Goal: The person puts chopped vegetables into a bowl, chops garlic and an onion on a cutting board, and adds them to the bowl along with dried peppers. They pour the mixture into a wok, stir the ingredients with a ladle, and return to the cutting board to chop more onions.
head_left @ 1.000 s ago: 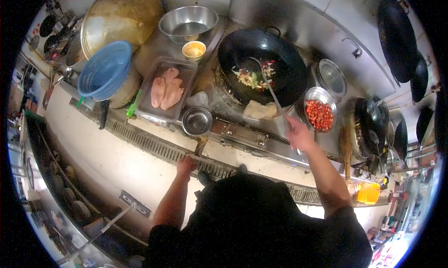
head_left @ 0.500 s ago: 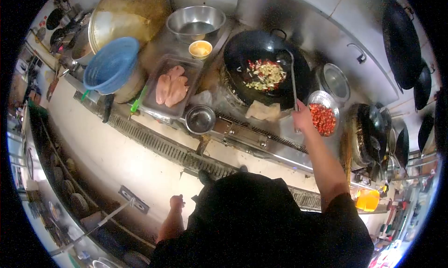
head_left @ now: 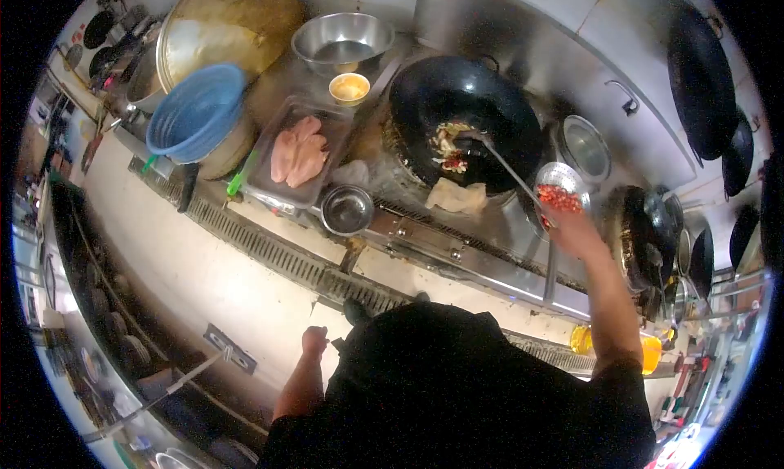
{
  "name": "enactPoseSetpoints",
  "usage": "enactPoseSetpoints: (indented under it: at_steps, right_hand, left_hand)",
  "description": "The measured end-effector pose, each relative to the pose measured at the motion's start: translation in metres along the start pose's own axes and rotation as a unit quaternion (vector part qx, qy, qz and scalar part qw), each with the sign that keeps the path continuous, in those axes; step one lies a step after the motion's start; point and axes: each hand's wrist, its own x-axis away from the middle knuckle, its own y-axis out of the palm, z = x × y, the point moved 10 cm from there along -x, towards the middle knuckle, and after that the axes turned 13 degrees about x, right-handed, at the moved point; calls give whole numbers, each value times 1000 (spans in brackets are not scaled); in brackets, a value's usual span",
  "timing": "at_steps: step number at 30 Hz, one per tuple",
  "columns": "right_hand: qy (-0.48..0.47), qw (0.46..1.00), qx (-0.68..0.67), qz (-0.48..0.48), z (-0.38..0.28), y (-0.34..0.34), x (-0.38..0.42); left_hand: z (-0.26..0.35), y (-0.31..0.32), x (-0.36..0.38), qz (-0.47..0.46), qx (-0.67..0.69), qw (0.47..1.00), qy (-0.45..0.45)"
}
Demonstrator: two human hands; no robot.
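A long-handled ladle (head_left: 510, 170) is held in my right hand (head_left: 575, 232), its bowl down inside the large black wok (head_left: 506, 109). Beside the bowl lies a mix of pale chopped pieces and red bits (head_left: 449, 146). Close behind my right hand is a perforated metal strainer (head_left: 563, 175) with chopped red peppers (head_left: 559, 198), partly hidden by the hand. My left hand (head_left: 314, 341) hangs away from the stove at the lower left, its fingers curled in; what they hold, if anything, is hidden. A folded tan cloth (head_left: 456, 197) rests at the wok's near edge.
Left of the wok are a clear tray (head_left: 265, 171) with raw meat (head_left: 299, 152), a small bowl of yellow contents (head_left: 349, 88), a steel basin (head_left: 343, 40), a dark bowl (head_left: 347, 210) and a blue basket (head_left: 196, 113). Pans (head_left: 698, 77) hang on the right wall.
My right hand has moved right and slightly down over the strainer. The ladle now slants, its bowl further left and lower in the wok, and the food is bunched together.
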Motion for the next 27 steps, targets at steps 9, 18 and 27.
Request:
enactPoseSetpoints:
  at_steps: [9, 18, 27]
  right_hand:
    - [141, 928, -289, 190, -5, 78, -54]
    - [62, 957, -280, -42, -60, 6, 30]
    - [128, 964, -222, 68, -12, 85, -29]
  left_hand:
    - [18, -7, 13, -107, -175, 978, -45]
    - [-7, -18, 3, -62, -115, 986, -102]
    - [43, -1, 14, -151, -305, 940, 13]
